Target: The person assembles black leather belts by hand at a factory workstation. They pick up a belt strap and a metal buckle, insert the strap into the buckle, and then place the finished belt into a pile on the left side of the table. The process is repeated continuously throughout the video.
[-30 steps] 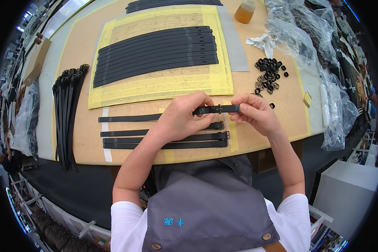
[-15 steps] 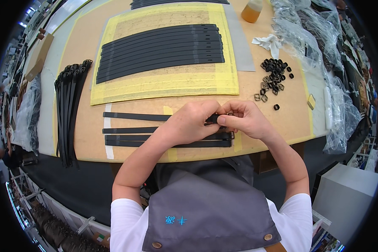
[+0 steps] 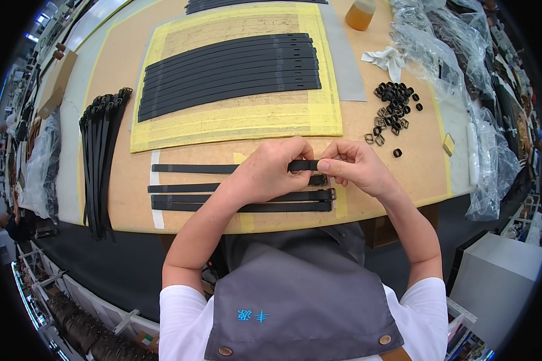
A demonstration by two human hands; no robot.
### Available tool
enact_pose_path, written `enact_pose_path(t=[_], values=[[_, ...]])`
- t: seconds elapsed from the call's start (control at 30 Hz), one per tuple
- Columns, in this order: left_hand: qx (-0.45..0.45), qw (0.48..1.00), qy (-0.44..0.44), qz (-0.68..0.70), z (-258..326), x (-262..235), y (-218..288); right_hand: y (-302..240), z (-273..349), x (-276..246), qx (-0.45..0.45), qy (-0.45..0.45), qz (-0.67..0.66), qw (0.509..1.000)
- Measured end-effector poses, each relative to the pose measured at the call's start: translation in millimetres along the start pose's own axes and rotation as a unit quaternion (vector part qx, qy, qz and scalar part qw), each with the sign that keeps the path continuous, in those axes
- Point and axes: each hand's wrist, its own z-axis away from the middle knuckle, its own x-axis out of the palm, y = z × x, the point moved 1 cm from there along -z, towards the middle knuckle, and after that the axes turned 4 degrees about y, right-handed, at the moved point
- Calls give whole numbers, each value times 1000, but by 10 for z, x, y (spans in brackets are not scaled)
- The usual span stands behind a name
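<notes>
A black strap [image 3: 193,169] runs sideways across the near part of the table, its far left end lying free. My left hand [image 3: 271,167] is closed round it near its right end. Just to the right, the thumb and fingers of my right hand [image 3: 360,171] pinch that same end; what is under the fingertips is hidden. Nearer to me lie more black straps [image 3: 190,188], side by side and partly covered by my left hand and forearm. A small metal buckle [image 3: 332,194] shows at the right end of one.
A yellow-edged board [image 3: 235,127] bears a row of flat black straps [image 3: 229,75]. Buckled straps [image 3: 102,156] hang over the table edge at left. Black loops and buckles [image 3: 394,102] lie at right, near a white cloth [image 3: 385,60], an amber-filled bottle [image 3: 360,15] and plastic sheeting [image 3: 430,54].
My hands have drawn slightly apart, baring a short stretch of strap between them. The strap's left end has shifted a little to the right.
</notes>
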Motion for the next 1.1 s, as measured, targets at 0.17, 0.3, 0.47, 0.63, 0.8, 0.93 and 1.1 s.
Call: enact_pose_path(t=[0.17, 0.3, 0.47, 0.63, 0.8, 0.93, 1.1], values=[[1, 1000, 4, 4, -2, 17, -10, 8, -1, 4, -1, 0, -8, 1000], [11, 1000, 8, 0, 7, 34, -28, 3, -2, 11, -2, 4, -3, 1000], [17, 1000, 9, -1, 5, 35, -26, 29, -10, 6, -4, 6, 1, 1000], [19, 1000, 9, -8, 9, 31, -30, 1, -8, 18, -2, 6, 3, 1000], [26, 1000, 14, -6, 12, 43, -37, -15, -4, 26, 0, 10, 3, 1000], [34, 999, 15, -4, 14, 51, -39, -61, -3, 49, 0, 10, 1, 1000], [51, 999, 16, 5, -6, 67, -38, -25, -9, 113, -36, 25, 55, 998]])
